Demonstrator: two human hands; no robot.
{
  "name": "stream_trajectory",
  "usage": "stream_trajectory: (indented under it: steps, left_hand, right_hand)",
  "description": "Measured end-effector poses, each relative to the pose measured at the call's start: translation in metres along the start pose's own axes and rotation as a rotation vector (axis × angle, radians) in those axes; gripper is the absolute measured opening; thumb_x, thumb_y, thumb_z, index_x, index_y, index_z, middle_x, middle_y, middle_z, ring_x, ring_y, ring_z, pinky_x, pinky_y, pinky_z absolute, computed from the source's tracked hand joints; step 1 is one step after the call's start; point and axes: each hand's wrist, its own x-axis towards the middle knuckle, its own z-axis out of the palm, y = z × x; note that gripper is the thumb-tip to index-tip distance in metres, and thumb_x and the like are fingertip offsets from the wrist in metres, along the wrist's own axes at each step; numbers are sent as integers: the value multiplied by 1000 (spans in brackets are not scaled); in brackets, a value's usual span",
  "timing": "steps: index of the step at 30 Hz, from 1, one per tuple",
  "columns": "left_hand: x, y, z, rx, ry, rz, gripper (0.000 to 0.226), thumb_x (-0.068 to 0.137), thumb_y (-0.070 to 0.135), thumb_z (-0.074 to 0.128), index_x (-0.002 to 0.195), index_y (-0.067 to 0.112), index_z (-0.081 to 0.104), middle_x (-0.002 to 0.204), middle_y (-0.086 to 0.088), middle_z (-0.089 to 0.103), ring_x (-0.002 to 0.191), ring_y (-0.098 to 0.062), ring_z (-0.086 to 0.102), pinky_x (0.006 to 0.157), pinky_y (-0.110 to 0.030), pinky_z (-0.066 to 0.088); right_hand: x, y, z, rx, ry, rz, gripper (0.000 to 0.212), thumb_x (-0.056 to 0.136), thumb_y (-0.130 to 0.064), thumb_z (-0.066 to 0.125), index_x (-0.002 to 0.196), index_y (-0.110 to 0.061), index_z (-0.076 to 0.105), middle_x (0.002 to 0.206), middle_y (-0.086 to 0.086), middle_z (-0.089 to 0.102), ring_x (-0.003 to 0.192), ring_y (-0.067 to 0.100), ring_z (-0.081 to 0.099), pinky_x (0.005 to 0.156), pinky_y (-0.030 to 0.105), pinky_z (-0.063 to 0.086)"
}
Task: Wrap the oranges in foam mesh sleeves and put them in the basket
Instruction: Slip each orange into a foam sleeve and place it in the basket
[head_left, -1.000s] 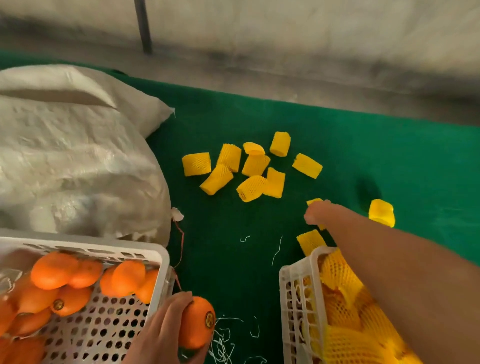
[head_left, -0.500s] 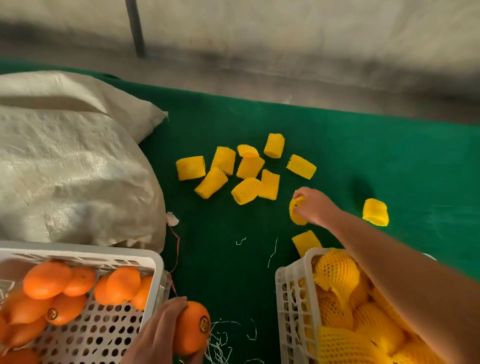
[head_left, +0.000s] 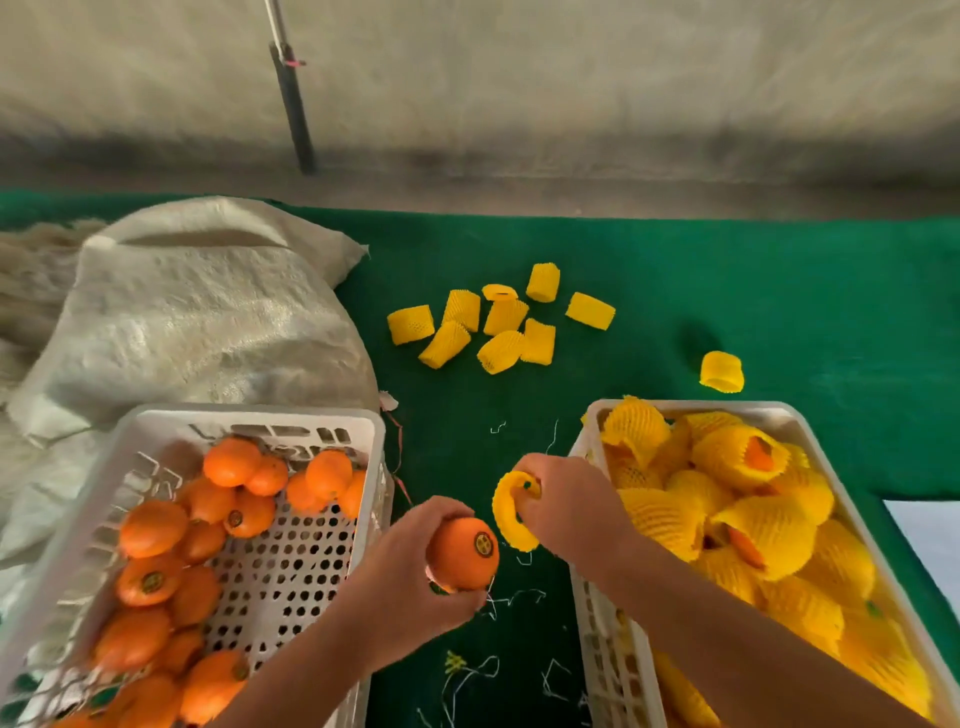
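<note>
Between the two white baskets, the left hand (head_left: 410, 566) grips a bare orange (head_left: 462, 553) just beside the yellow foam sleeve (head_left: 511, 512) pinched open by the right hand (head_left: 566, 506), with the right basket (head_left: 587, 597) of wrapped oranges (head_left: 748, 525) alongside.

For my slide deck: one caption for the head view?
Left hand holds an orange; right hand brings a foam sleeve toward it.
</note>
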Motion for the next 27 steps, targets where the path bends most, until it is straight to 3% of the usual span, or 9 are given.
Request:
stream_trajectory:
  steps: [3,6,10,14,17,20,23,25,27]
  left_hand:
    - [-26,29,9,11,-169,60,74,64,62,84,127,58,45,139,43,31,123,10,47,89,-13,50]
    - [-43,48,23,-45,-301,3,75,64,58,86,129,57,49,149,40,20,127,1,48,99,-29,54]
    - [-56,61,35,-151,-304,-131,64,67,47,87,124,48,60,153,18,36,130,-9,52,104,-43,54]
    - [-66,64,40,-414,-323,-298,56,68,33,86,121,36,67,116,4,72,101,-13,73,87,-34,63]
    - [-72,63,42,-635,-243,-474,63,67,30,86,125,16,66,119,-12,71,100,-25,76,87,-43,63]
    - [-75,62,39,-856,-70,-584,66,71,33,89,124,9,59,126,-23,60,103,-36,73,81,-41,62]
    - [-75,66,38,-1000,92,-647,74,66,33,93,126,7,58,126,-24,60,96,-34,73,73,-39,62]
    - [-73,72,42,-1115,169,-687,77,62,31,97,126,9,59,125,-22,61,84,-29,73,68,-37,62]
    - [-70,78,45,-1252,261,-715,73,61,31,92,124,10,61,120,-21,62,72,-26,71,61,-34,61]
  right_hand:
    - [-33,-6,10,-42,-18,-23,18,100,-38,58,110,-29,69,85,-10,66,72,11,62,62,20,50]
    - [-58,-10,15,-55,-18,-63,22,101,-46,55,107,-29,68,88,-8,70,74,9,64,64,21,50]
    - [-83,-8,11,-34,8,-132,25,103,-42,53,119,-30,68,99,-7,73,84,11,66,75,26,57]
    - [-100,0,5,31,17,-167,29,100,-39,58,128,-32,65,107,-6,74,91,12,67,83,27,57]
    - [-111,8,2,20,28,-171,35,96,-39,63,131,-34,62,106,-6,74,91,13,69,81,28,58]
    - [-124,18,0,-28,14,-143,45,94,-41,65,137,-34,57,113,-6,73,97,15,69,84,30,60]
    - [-138,21,1,-34,-4,-153,55,95,-39,64,147,-34,45,127,-4,63,102,15,66,86,29,58]
    - [-148,16,1,-10,-5,-247,62,95,-28,66,149,-34,35,133,-3,49,98,15,62,79,27,57]
    - [-156,12,-4,-17,9,-387,64,90,-11,67,142,-32,36,138,-1,39,80,14,60,62,25,54]
